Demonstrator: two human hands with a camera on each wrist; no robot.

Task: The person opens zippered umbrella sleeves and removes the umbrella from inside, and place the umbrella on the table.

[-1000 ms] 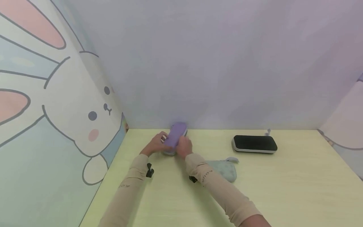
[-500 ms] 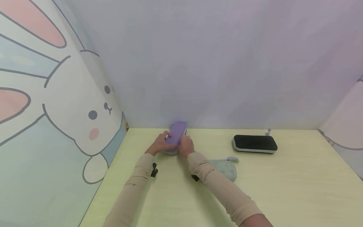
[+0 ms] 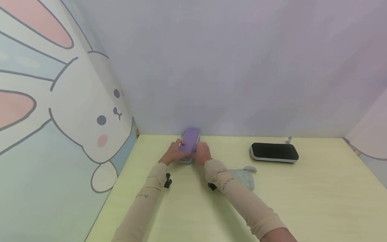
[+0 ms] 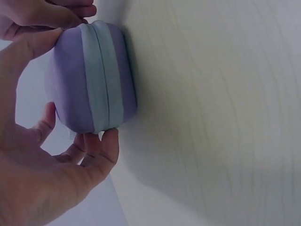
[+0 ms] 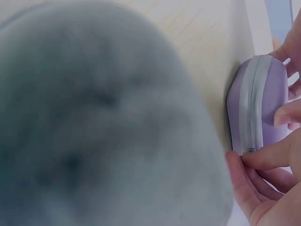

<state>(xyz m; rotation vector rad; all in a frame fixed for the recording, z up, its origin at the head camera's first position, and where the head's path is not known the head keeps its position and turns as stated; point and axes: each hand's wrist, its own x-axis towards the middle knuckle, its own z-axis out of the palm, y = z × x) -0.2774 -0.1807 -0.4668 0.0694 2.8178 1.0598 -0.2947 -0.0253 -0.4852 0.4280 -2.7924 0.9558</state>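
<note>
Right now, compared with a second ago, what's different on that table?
The left hand has slid a little to the right, its thumb farther across the near end of the purple case; the right hand has also shifted slightly right. The camera's view moved a touch too. Both hands remain at the purple case, which, like the black-topped case and the pale green pouch, appears unmoved.

Matt purple case [image 3: 189,140] (clothlike zip band [image 4: 101,77]).
</note>
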